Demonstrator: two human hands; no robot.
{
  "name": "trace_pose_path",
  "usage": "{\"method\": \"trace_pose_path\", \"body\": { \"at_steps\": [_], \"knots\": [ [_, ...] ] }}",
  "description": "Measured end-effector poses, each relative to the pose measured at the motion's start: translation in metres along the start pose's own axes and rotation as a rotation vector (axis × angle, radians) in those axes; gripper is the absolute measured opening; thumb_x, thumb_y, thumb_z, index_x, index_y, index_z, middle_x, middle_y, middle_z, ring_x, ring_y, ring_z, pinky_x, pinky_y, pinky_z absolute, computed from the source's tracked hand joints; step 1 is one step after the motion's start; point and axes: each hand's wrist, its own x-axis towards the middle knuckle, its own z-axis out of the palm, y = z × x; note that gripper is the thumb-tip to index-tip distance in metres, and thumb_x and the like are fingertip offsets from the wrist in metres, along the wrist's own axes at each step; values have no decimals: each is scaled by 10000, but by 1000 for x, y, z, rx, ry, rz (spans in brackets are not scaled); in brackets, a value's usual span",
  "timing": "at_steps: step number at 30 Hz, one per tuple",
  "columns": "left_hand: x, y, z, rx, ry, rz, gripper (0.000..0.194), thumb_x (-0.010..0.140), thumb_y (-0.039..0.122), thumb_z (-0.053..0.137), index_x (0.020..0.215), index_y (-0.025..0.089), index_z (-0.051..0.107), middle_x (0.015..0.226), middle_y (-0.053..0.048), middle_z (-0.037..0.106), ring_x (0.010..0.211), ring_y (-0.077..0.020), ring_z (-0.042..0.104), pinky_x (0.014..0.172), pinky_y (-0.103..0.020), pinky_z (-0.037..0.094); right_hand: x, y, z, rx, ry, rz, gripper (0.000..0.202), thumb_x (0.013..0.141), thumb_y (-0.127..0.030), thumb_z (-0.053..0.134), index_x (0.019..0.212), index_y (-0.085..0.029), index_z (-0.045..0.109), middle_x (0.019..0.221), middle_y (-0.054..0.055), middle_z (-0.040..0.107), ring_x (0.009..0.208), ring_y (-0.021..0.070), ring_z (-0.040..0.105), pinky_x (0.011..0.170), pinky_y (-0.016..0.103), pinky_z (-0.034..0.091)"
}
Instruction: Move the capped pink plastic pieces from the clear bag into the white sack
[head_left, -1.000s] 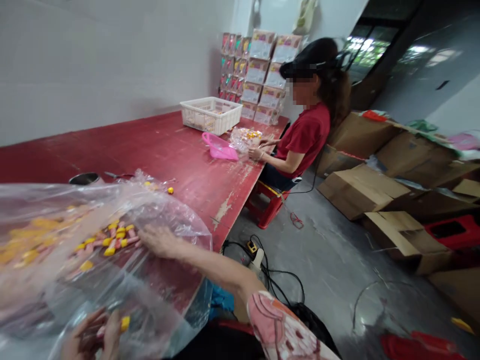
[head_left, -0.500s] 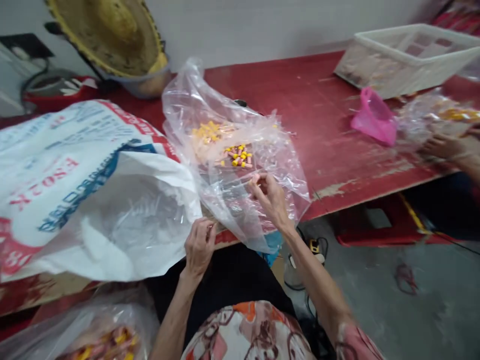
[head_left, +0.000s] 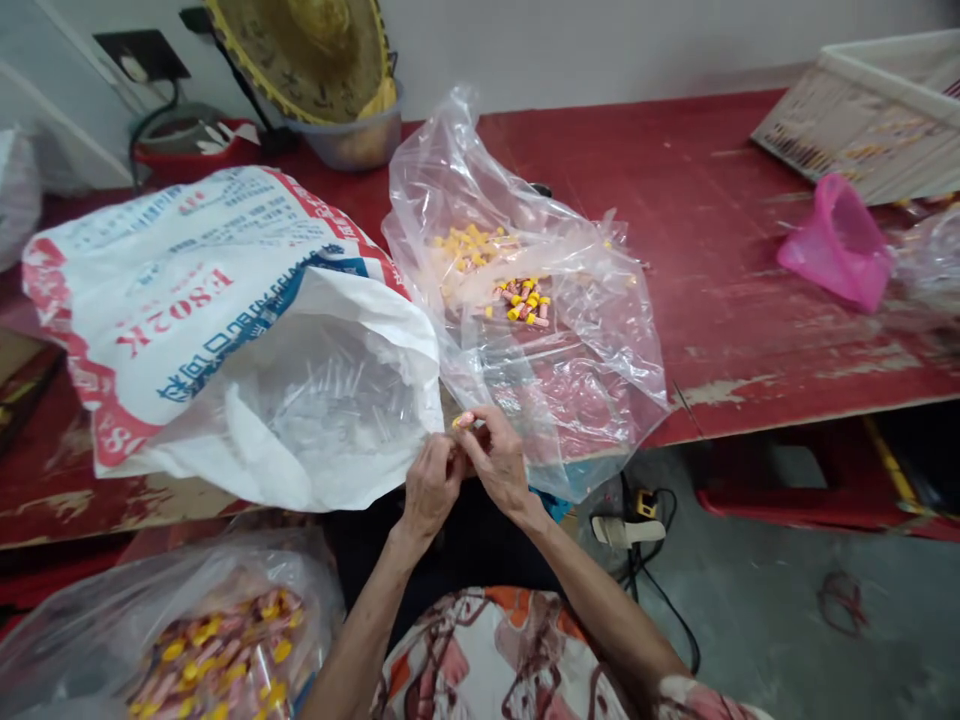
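Note:
My right hand [head_left: 498,462] pinches a small pink piece with a yellow end [head_left: 463,420] between thumb and fingertips. Against it, my left hand [head_left: 433,484] is closed, its fingertips pressed together; what they hold is hidden. Both hands meet at the table's front edge. Behind them a clear plastic bag [head_left: 592,330] lies open, with yellow-and-pink pieces [head_left: 525,300] and a heap of yellow pieces [head_left: 471,246]. Left of my hands, a white sack [head_left: 262,250] with red and blue print gapes open, showing clear tube-like pieces [head_left: 337,395].
At lower left, another clear bag holds many yellow-and-pink pieces [head_left: 217,650]. A straw hat [head_left: 307,50] leans in a basin [head_left: 352,140] at the back. A pink bag [head_left: 836,245] and a white basket [head_left: 862,120] stand on the right of the red table [head_left: 720,250].
My right hand has come back from over the clear bag to meet my left hand, with the small piece in its fingers. The view has shifted left, and the other person's hands have left it.

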Motion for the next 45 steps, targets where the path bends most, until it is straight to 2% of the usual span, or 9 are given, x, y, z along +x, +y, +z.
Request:
{"method": "trace_pose_path", "body": {
  "at_steps": [5,8,13,17,23,28,36,41,45],
  "knots": [
    [8,7,-24,-329,153,-465,297,897,439,746,1034,204,627,883,-13,686,715,-129,660,658,-234,547,6,25,4,-203,-87,-78,276,1113,-395,482,1056,-232,696,992,62,712,873,205,655,841,340,532],
    [14,15,-40,-533,249,-533,416,848,449,811,1109,202,602,911,-20,697,784,-131,675,690,-215,547,7,31,0,-220,-21,-94,279,1127,-385,467,1142,-215,687,1084,78,720,926,199,662,872,336,518],
    [19,36,-40,-464,253,-457,341,905,446,759,1068,196,593,916,-23,693,815,-138,674,726,-235,562,7,36,-3,-406,-172,-233,249,1136,-318,468,1111,-224,697,1123,72,756,1048,198,673,894,340,448],
    [16,49,-29,-177,262,-251,178,998,362,667,1019,187,645,958,-36,697,888,-152,700,797,-266,584,6,40,-3,-371,-111,-223,232,1131,-265,462,1117,-198,684,1138,88,753,1082,199,675,883,335,453],
    [7,21,-9,111,152,30,146,1010,333,642,1030,189,658,986,-79,705,947,-188,705,798,-305,571,7,41,-1,-396,-154,-185,247,1134,-276,452,1163,-208,688,1145,86,742,1064,203,672,900,348,463],
    [5,2,-4,143,-95,-125,246,1006,428,624,1077,198,673,937,-66,707,808,-173,676,768,-303,562,8,41,0,-419,-164,-167,272,1140,-276,428,1213,-196,677,1189,96,730,1096,209,662,924,361,466],
    [6,39,-23,-243,65,-450,377,931,525,722,1082,193,624,985,-46,720,841,-159,712,747,-259,597,8,40,2,-435,-164,-150,263,1139,-278,436,1197,-208,683,1186,92,725,1073,203,659,911,353,453],
    [0,33,-18,-113,123,-308,259,976,413,691,1114,201,641,1012,-50,716,891,-160,706,783,-263,588,7,41,1,-424,-164,-173,225,1128,-259,474,1208,-202,676,1183,94,725,1078,204,666,917,346,447],
    [-10,16,-6,102,-44,-62,187,1005,378,627,1040,206,692,958,-72,718,850,-181,690,781,-302,577,5,43,2,-410,-134,-188,215,1115,-227,483,1178,-205,687,1159,95,738,1076,216,673,894,354,450]
  ]
}}
